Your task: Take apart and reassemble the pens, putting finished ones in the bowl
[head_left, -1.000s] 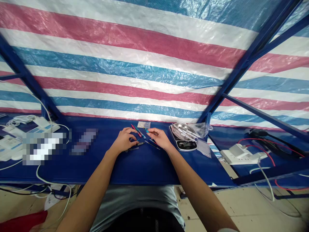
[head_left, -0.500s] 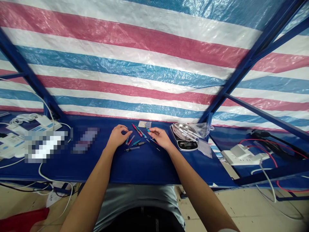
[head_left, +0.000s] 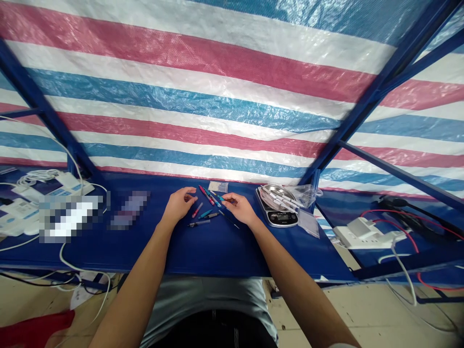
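Several thin coloured pens or syringe-like sticks (head_left: 205, 210) lie scattered on the blue table (head_left: 203, 249) between my hands. My left hand (head_left: 177, 205) rests just left of them, fingers curled and pinched near a small dark piece that I cannot make out. My right hand (head_left: 241, 209) lies to their right, fingertips pinched on a thin teal-tipped stick (head_left: 220, 197). A small clear packet (head_left: 217, 186) sits behind the sticks.
A small digital scale (head_left: 280, 215) with a metal dish (head_left: 272, 190) of white sticks and a plastic bag (head_left: 302, 193) stands right of my right hand. White devices and cables (head_left: 32, 193) lie far left; a white power strip (head_left: 364, 231) with red wires far right. Striped tarp behind.
My left hand has drawn left off the sticks, uncovering several of them. My right hand has stayed at the teal-tipped stick, shifting slightly.
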`<state>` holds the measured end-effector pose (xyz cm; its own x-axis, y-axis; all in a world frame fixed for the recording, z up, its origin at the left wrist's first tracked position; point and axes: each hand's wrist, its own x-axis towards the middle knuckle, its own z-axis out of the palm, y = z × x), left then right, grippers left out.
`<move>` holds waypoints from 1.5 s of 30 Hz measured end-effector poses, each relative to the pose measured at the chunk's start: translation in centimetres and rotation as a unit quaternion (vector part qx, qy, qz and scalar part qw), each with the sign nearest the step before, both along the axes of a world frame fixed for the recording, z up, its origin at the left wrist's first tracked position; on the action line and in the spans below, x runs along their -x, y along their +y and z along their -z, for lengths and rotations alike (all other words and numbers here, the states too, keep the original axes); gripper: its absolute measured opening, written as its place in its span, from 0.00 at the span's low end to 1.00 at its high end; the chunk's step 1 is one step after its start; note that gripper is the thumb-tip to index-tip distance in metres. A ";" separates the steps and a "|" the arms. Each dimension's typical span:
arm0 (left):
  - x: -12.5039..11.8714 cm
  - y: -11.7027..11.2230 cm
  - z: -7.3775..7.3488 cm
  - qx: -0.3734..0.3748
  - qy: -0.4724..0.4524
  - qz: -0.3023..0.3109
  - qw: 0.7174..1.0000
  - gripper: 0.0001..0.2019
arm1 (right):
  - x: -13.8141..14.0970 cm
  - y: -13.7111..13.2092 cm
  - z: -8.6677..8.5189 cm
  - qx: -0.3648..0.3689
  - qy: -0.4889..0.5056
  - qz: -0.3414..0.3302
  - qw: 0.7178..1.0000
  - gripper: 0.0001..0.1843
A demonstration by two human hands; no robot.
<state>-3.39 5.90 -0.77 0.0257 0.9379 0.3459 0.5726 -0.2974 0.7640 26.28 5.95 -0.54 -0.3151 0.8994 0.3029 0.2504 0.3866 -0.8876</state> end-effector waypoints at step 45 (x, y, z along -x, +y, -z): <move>-6.6 -2.0 -1.0 0.181 -0.547 0.081 0.813 0.22 | 2.2 -1.9 -1.7 0.124 0.105 0.012 0.987 0.31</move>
<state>3.22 3.91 0.19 0.0220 0.9984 -0.0526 -0.5333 0.0562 0.8441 24.10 4.07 1.20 -0.2471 0.9605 0.1282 0.0568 0.1464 -0.9876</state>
